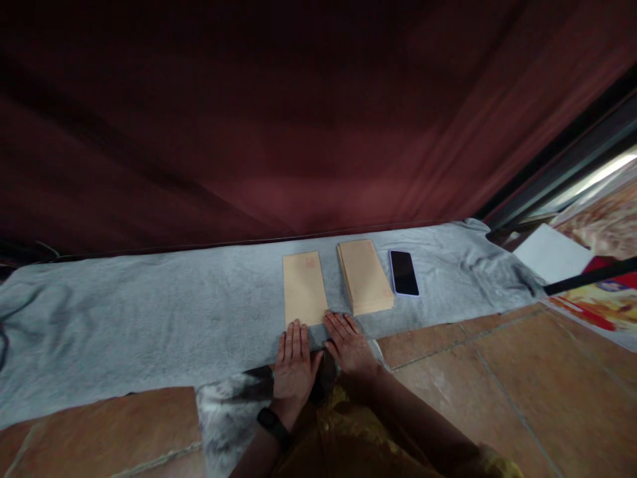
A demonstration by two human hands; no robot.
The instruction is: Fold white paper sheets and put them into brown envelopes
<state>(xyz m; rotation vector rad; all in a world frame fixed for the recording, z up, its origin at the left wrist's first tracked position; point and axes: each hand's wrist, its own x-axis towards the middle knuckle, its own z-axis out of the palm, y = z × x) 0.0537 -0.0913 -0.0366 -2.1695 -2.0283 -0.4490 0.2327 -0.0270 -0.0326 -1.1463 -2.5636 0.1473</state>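
Note:
A single tan paper envelope [304, 289] with a faint reddish print near its top right corner lies flat on a grey cloth. My left hand [294, 365] rests palm down, its fingertips at the envelope's lower left edge. Beside the lower right corner, my right hand [349, 344] lies flat with its fingers stretched out. Neither hand grips anything. To the right is a stack of similar tan envelopes [365, 275], slightly uneven at the sides. A phone [404, 273] with a dark screen and pale purple case lies right of the stack.
The grey cloth [149, 318] runs along a dark red curtain [298, 153]. Brown floor tiles [497, 372] show in front. At the far right are a white flat item [552, 253], a colourful printed sheet [602, 305] and a dark bar [592, 275].

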